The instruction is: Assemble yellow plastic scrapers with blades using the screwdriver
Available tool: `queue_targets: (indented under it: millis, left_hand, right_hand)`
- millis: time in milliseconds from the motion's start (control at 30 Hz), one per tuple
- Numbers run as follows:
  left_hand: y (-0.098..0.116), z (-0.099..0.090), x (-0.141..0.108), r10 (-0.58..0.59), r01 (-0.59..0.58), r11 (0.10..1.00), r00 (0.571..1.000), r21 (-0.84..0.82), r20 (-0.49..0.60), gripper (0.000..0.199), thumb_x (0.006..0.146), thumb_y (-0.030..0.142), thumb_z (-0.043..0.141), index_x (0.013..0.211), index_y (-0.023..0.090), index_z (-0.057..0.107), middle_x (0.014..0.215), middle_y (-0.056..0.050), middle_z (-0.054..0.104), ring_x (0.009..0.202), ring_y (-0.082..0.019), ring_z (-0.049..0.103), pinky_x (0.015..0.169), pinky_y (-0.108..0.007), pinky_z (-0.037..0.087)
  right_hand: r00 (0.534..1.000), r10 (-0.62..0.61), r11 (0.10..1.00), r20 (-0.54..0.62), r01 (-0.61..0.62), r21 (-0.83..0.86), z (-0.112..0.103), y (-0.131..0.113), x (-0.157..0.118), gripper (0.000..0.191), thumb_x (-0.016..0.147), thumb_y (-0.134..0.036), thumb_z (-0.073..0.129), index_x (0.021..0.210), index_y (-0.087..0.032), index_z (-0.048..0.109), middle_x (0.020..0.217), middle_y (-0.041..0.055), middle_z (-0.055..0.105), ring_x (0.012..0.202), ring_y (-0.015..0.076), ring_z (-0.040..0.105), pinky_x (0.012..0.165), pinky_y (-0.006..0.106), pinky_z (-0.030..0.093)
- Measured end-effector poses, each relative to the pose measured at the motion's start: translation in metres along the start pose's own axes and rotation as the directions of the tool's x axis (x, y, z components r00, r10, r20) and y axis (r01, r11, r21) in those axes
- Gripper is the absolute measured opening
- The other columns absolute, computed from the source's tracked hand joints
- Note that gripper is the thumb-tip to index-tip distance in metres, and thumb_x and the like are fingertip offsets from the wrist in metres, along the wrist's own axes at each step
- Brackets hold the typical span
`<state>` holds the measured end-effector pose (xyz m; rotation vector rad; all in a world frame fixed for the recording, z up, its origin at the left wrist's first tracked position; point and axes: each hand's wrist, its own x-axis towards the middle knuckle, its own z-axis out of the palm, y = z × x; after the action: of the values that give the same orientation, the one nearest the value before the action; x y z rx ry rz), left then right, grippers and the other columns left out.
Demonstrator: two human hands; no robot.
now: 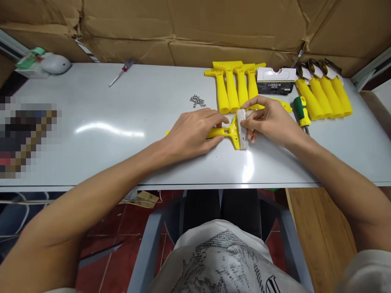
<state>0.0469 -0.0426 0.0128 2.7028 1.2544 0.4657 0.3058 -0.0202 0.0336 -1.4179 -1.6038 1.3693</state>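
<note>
A yellow scraper [234, 134] lies on its side on the grey-white table, its head pointing right. My left hand [194, 132] is closed round its handle, and the handle's end peeks out behind the hand. A pale, flat scraper blade [243, 140] lies across the scraper's head. My right hand [273, 122] pinches this blade near its upper part, with the other fingers curled beside it. Just behind my hands stand several yellow handles [232, 91] in a row. A small heap of screws [197, 101] lies behind my left hand.
A green-and-yellow screwdriver [301, 110] lies right of my right hand, near more yellow handles [324, 97] with dark-and-white heads. A black-and-white box [275, 81] stands at the back. Farther left are a thin screwdriver [120, 74] and a white computer mouse [55, 64]. Cardboard [183, 32] lines the back.
</note>
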Motion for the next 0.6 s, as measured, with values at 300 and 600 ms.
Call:
queue_targets:
  millis: [300,600]
  left_hand:
    - [-0.002,0.002,-0.002,0.029,-0.04,0.996,0.989,-0.076,-0.143,0.02,0.104,0.023,0.068,0.123,0.02,0.074,0.119,-0.01,0.083,0.107,-0.028,0.079,0.089,-0.037,0.057]
    - [-0.008,0.004,-0.003,0.131,-0.144,0.988,0.97,-0.051,-0.206,0.019,0.107,0.02,0.064,0.124,0.02,0.071,0.12,-0.011,0.081,0.104,-0.026,0.077,0.09,-0.037,0.06]
  right_hand:
    - [0.98,-0.2,0.98,-0.005,0.2,-0.007,-0.002,0.015,0.004,0.046,0.091,-0.02,0.099,0.114,-0.029,0.06,0.068,-0.0067,0.074,0.053,0.0185,0.071,0.051,0.033,0.062]
    - [0.96,-0.275,0.955,0.045,0.267,0.132,-0.006,0.021,0.007,0.06,0.084,-0.022,0.108,0.12,-0.031,0.062,0.07,-0.0087,0.07,0.056,0.0171,0.07,0.049,0.031,0.06]
